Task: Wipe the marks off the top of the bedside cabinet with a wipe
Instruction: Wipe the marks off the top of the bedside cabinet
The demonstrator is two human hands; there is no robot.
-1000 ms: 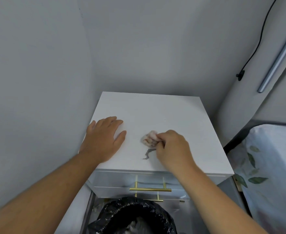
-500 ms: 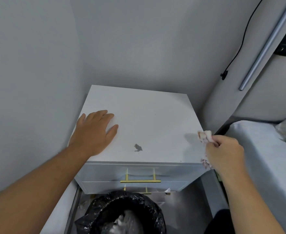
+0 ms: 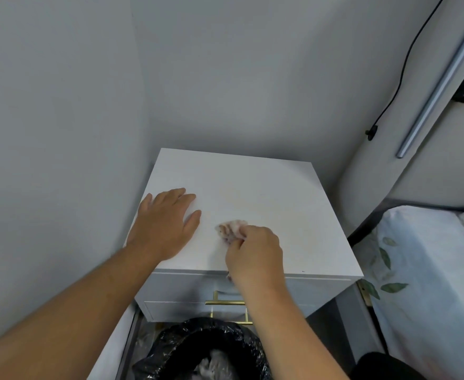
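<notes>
Cabinet: white bedside cabinet (image 3: 252,187) in a grey-walled corner, bed (image 3: 428,270) alongside.
Left hand (image 3: 165,229): flat, fingers spread, on the top.
Right hand (image 3: 255,253): pinching the crumpled wipe (image 3: 230,229) against the top, just beside the left hand.

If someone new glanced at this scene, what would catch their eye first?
Two bare hands on the white cabinet top: the left hand lies flat near its left edge, and the right hand presses a crumpled, stained wipe near the front. Below, a bin with a black bag stands before the drawers.
</notes>
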